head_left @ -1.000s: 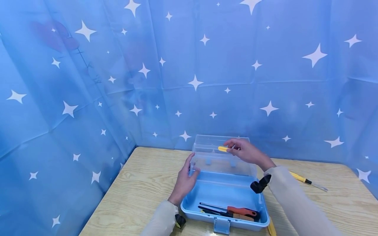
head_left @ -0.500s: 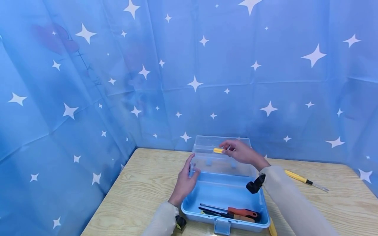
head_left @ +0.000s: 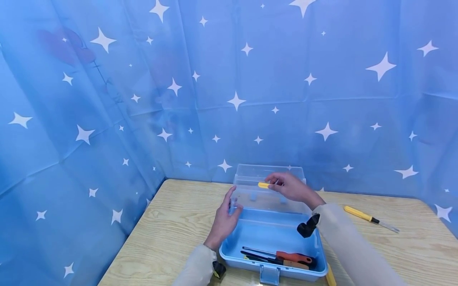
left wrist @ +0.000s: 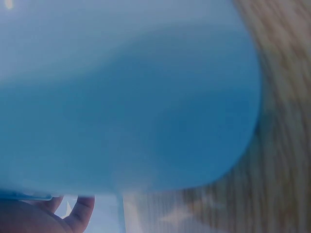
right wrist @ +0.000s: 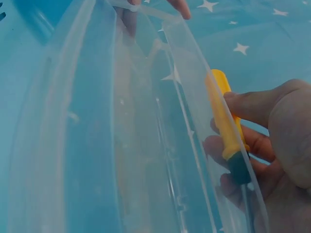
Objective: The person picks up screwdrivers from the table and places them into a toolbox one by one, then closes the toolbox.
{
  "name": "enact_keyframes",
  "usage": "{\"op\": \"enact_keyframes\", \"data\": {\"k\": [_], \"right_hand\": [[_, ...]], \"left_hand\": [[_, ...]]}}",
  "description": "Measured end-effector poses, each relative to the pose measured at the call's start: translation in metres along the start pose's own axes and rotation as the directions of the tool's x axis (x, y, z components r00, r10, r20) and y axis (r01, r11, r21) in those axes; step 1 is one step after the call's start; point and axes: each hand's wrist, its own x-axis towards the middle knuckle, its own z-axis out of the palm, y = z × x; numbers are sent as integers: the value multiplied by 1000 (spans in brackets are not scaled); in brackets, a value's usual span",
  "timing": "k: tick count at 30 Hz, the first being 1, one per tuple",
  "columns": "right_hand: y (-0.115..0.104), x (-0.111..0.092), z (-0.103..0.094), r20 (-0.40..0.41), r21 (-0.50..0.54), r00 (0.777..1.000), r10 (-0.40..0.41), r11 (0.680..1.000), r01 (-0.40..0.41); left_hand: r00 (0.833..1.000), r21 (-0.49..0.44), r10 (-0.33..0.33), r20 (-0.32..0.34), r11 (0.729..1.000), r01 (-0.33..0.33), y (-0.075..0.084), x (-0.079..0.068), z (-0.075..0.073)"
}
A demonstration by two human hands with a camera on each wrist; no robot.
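Right grip (head_left: 290, 187) pinches a yellow-handled screwdriver (head_left: 263, 185), butt pointing left along the clear plastic lid (head_left: 266, 201). Left hand (head_left: 223, 220) holds the lid's edge.

Head view bright, fairly sharp; small glare on table (head_left: 171, 222) by front edge of toolbox (head_left: 272, 237). 2 wrist views softer: left blurred, right hazy.

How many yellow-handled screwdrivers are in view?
2 clearly: a held screwdriver in the right hand, and a loose screwdriver on the table to the right. A yellow object beside the blue box, only partly visible, might be another.
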Motion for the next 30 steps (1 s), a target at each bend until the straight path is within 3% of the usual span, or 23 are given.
{"op": "enact_keyframes", "data": {"k": [15, 30], "right_hand": [[-2, -4, 5, -46, 12, 998, 52, 999, -51], [-2, -5, 8, -57, 16, 995, 87, 996, -86]], "left_hand": [[999, 19, -33, 6, 999, 33, 0, 0, 0], [999, 86, 3, 38, 996, -7, 0, 1, 2]]}}
